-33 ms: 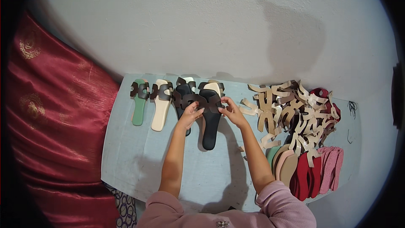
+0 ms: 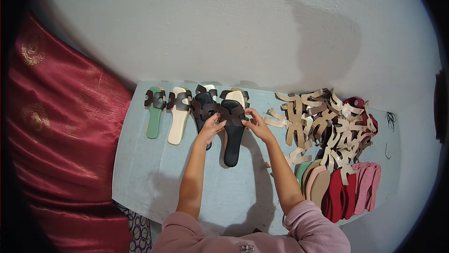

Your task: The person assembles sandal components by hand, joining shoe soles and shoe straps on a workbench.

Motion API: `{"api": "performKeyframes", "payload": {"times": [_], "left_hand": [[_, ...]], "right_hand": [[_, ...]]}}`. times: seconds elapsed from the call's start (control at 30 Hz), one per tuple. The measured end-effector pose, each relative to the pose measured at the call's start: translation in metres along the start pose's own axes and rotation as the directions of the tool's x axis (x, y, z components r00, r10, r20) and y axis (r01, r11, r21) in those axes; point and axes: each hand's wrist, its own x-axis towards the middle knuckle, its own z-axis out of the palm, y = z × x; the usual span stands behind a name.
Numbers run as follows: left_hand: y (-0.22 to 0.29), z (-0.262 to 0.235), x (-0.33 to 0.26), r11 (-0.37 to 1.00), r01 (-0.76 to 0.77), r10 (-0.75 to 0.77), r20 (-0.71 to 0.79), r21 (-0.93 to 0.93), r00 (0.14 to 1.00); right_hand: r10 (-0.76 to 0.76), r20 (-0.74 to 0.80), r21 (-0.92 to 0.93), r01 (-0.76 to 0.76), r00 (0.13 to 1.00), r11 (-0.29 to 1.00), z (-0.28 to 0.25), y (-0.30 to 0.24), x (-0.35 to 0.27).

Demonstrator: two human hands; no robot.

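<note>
A black flat sandal lies on a light blue cloth, toe pointing toward me. My left hand and my right hand both pinch its dark cut-out strap from either side. Just left of it lies a second black sandal, partly under my left hand. A beige sandal peeks out behind the held one. Farther left, a cream sandal and a green sandal lie side by side, each with a dark strap.
A heap of beige cut-out straps covers the cloth's right part. In front of it stand stacked soles in green, tan, red and pink. A big red satin cushion borders the cloth on the left. A pale floor lies beyond.
</note>
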Motion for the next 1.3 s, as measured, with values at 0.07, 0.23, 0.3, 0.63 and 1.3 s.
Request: {"api": "performKeyframes", "payload": {"times": [0.07,0.23,0.3,0.63,1.3], "left_hand": [[-0.015,-0.006,-0.001,1.000,0.024,-0.024,-0.014,0.006,1.000],[-0.027,-0.010,0.013,0.998,0.012,-0.016,-0.065,-0.063,0.998],[-0.027,-0.008,0.019,0.996,-0.009,0.002,-0.081,-0.089,0.997],[-0.011,0.012,0.047,0.995,0.004,-0.024,-0.185,-0.104,0.983],[-0.027,0.009,0.062,0.595,-0.028,0.467,-0.317,0.803,0.826]], "right_hand": [[0.038,-0.026,0.051,-0.036,0.999,0.998,0.003,0.010,-0.002],[0.117,-0.067,0.139,-0.107,0.991,0.985,0.003,0.027,0.010],[0.116,-0.118,0.092,-0.106,0.986,0.990,0.001,0.029,0.014],[0.091,-0.178,0.113,-0.071,0.980,0.991,-0.017,0.025,0.047],[0.127,-0.257,0.033,-0.122,0.958,0.992,-0.011,0.048,0.050]]}}
